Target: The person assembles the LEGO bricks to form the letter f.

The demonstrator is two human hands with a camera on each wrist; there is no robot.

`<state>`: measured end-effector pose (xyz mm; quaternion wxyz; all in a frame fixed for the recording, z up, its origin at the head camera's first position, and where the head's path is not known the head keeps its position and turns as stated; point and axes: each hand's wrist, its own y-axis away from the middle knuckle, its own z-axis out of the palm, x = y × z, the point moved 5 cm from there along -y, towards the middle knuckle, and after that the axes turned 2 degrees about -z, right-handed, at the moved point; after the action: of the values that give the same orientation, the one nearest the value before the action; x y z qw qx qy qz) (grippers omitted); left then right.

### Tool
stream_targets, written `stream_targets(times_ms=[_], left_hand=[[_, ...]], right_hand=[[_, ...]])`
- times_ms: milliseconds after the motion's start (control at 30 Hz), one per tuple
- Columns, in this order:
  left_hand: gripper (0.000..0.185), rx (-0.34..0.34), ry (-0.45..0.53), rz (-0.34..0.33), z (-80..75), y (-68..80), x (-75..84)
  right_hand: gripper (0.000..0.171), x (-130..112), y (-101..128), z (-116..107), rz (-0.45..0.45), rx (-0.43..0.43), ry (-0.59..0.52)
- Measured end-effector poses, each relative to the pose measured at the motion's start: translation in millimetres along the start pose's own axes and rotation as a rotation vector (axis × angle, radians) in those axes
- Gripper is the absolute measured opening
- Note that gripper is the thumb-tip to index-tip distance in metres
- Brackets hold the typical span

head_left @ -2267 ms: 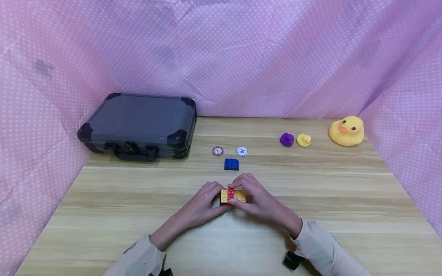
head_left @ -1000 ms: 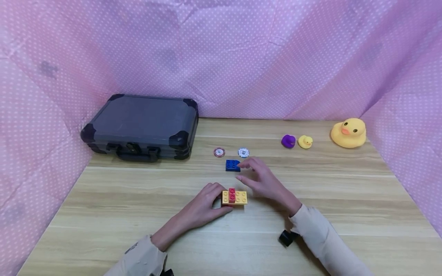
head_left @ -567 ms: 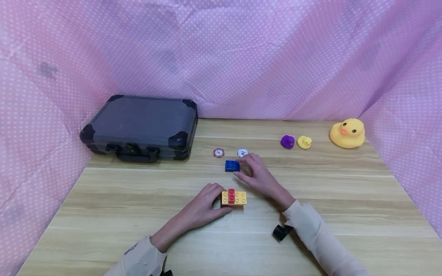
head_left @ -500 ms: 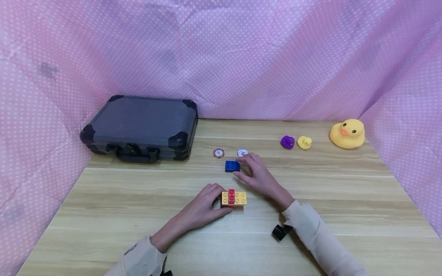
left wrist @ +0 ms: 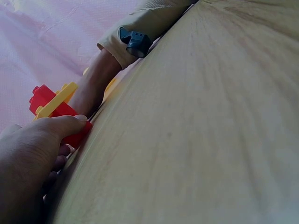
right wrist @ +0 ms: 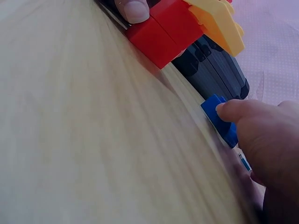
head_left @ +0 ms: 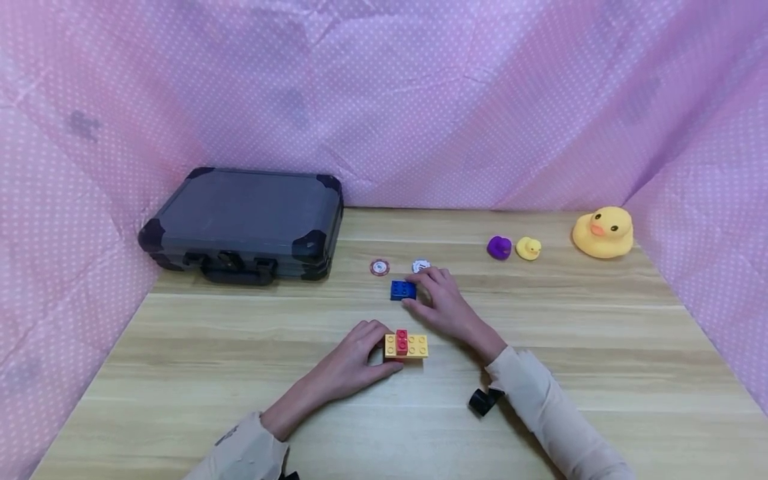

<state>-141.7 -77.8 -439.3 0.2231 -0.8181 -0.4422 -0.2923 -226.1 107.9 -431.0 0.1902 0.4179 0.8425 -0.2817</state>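
Hands work over a wooden table (head_left: 240, 347) walled in by pink dotted cloth (head_left: 420, 100). At centre, the left hand (head_left: 354, 353) holds a small brick stack (head_left: 407, 345), a yellow plate crossed by a red brick on top and a red brick beneath, fingers curled against its left end; the left wrist view shows the thumb (left wrist: 65, 125) pressed to the red base. Just beyond the stack, the right hand (head_left: 441, 307) pinches a blue brick (head_left: 403, 290) that sits on the table, thumb on its near side and fingers on its far right corner; in the right wrist view one fingertip (right wrist: 229, 111) lies on the brick's edge. Blue brick and stack stand near each other but apart.

Right behind the blue brick lie two chips, a red one (head_left: 379, 267) and a white one (head_left: 421, 266), the white partly hidden by the right hand's fingers. A dark case (head_left: 246, 223) lies flat at the far left of the table, handle facing the person. Far right, a purple duck (head_left: 499, 247) and a small yellow duck (head_left: 528, 248) sit side by side, with a big yellow duck (head_left: 603, 231) further right near the cloth. Beige sleeves (head_left: 540, 407) cover both forearms.
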Motion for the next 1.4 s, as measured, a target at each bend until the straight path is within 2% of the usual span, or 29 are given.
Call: stream_targets(times_ms=[233, 633, 1400], left_hand=[[0.036, -0.003, -0.004, -0.006, 0.0, 0.0, -0.2], [0.035, -0.009, -0.007, 0.002, 0.3, -0.5, 1.0], [0.033, 0.009, 0.006, 0.013, 0.7, -0.6, 0.2]], right_hand=[[0.04, -1, -1, 1, 0.0, -0.012, -0.026], [0.038, -2, 1, -2, 0.034, -0.034, -0.11], [0.036, -20, 19, -29, -0.013, -0.018, -0.165]])
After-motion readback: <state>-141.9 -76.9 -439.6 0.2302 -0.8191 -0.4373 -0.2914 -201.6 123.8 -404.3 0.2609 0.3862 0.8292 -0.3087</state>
